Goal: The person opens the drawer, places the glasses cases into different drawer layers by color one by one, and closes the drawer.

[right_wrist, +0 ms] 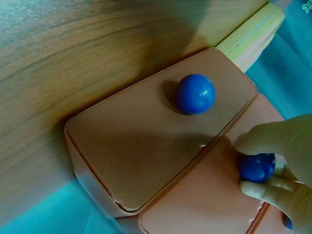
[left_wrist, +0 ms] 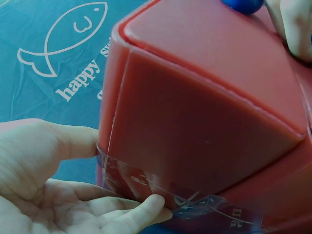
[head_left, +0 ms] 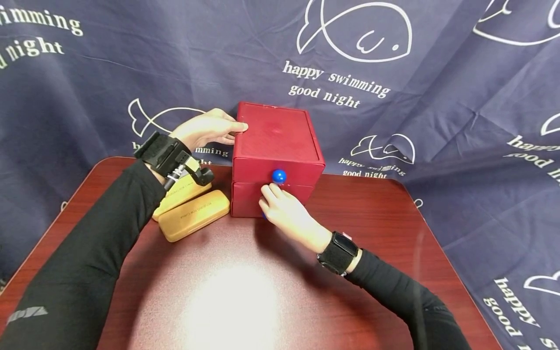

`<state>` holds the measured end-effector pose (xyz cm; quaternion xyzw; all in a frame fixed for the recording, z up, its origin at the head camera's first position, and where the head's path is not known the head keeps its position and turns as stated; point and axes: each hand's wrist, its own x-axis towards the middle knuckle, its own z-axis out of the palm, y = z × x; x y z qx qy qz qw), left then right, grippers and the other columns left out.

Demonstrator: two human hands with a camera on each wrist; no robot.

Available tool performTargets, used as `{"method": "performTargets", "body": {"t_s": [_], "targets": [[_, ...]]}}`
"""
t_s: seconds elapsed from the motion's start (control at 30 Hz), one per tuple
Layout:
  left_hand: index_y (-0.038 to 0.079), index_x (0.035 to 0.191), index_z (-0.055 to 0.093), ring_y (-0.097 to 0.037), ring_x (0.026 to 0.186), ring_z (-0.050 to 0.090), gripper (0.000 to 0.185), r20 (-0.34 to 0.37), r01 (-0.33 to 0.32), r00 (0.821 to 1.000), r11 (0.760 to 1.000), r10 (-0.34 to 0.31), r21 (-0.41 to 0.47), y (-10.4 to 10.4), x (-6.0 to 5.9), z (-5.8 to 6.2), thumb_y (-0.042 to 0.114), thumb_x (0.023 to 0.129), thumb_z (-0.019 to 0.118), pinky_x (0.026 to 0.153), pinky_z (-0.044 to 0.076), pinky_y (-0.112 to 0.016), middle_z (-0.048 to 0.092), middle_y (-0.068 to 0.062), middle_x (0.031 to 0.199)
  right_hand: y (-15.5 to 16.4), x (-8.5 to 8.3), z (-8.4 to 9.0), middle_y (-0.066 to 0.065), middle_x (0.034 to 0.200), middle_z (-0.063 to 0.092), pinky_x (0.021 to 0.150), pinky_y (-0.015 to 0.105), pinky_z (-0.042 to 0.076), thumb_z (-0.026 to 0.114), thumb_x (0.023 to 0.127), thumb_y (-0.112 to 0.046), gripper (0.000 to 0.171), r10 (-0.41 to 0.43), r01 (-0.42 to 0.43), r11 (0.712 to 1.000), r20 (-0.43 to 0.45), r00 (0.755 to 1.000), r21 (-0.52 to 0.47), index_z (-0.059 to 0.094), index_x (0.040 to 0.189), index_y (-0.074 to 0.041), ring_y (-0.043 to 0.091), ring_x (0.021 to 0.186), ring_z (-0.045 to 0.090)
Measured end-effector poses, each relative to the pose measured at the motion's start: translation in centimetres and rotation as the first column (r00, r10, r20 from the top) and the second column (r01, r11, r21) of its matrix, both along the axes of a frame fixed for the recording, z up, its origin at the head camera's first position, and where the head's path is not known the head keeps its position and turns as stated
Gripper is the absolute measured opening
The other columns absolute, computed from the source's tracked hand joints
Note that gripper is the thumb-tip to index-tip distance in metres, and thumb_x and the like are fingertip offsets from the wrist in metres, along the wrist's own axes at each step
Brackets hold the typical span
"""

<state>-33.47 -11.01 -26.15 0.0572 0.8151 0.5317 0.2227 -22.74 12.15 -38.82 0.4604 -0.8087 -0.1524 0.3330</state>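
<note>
Leftmost, two wooden cases (head_left: 192,211) lay on the table (head_left: 372,218), just beside the red drawer box (head_left: 275,141). Against that box's left side the left hand (head_left: 205,129) rested with straight fingers. Rightward, the right hand (head_left: 286,209) pinched the lower drawer's blue knob (right_wrist: 257,167), below the upper knob (head_left: 278,176).

Left hand (left_wrist: 53,185) against red box (left_wrist: 204,126)

Dark red table (head_left: 245,301), red drawer box (head_left: 275,141), two wooden cases (head_left: 194,221) beside it
</note>
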Motion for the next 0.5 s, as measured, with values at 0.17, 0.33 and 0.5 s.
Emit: {"method": "performTargets", "body": {"t_s": [0.17,0.33,0.5], "targets": [[-0.008,0.15,0.041,-0.032,0.142,0.048,0.056,-0.009,0.014,1.0,1.0,-0.014,0.001,-0.19,-0.02,-0.06,0.025,0.105,0.052,0.119,0.037,-0.039,0.048,-0.022,0.15,-0.28,-0.23,0.15,0.012,0.1,0.056,0.066,0.024,0.049,0.08,0.079,-0.005,0.013,0.011,-0.011,1.0,-0.008,1.0,0.002,0.07,0.087,-0.004,0.024,0.092,0.051],[-0.009,0.148,0.042,-0.032,0.141,0.048,0.055,-0.024,0.031,0.999,0.999,-0.031,0.008,-0.34,0.1,-0.15,0.025,0.105,0.052,0.12,0.037,-0.039,0.05,-0.022,0.148,-0.45,-0.21,0.29,0.011,0.098,0.057,0.061,0.023,0.048,0.083,0.079,-0.008,0.014,0.003,-0.003,1.0,0.006,1.0,0.004,0.072,0.086,-0.005,0.023,0.092,0.05],[-0.009,0.148,0.044,-0.031,0.14,0.049,0.054,-0.024,0.019,1.0,1.0,-0.019,0.004,-0.35,0.06,-0.09,0.024,0.105,0.052,0.119,0.037,-0.039,0.051,-0.021,0.147,-0.53,0.1,0.26,0.011,0.098,0.058,0.06,0.022,0.049,0.081,0.08,-0.006,0.012,0.013,-0.013,1.0,0.005,1.0,0.003,0.072,0.086,-0.005,0.024,0.092,0.05]]}}
